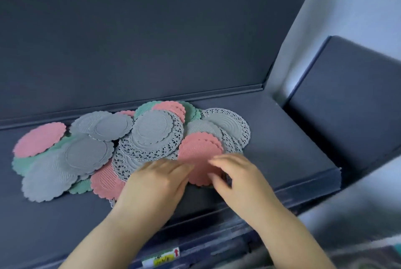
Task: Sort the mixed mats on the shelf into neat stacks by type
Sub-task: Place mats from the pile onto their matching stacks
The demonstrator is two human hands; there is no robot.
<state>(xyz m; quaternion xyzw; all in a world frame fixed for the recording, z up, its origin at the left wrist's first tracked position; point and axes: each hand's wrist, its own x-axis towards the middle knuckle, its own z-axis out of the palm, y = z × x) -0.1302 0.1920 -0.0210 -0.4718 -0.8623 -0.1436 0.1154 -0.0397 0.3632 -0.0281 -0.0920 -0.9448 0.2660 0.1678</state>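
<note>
Many round scalloped mats (86,156) in pink, green and grey are heaped, mixed and overlapping, on the dark shelf (282,149). A pink mat (199,158) at the front of the heap is touched on its left edge by the left hand (158,179), whose fingers are laid nearly straight over a lace-edged grey mat (128,166). The right hand (236,177) is bent over the same pink mat's right edge; through the blur, a grip cannot be told. A yellow label (161,261) is seen on the front rail below.

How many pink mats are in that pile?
6 pink mats show: one far left, one front centre, a sliver at the back, one back centre, two overlapping front right. More may be hidden.
</note>
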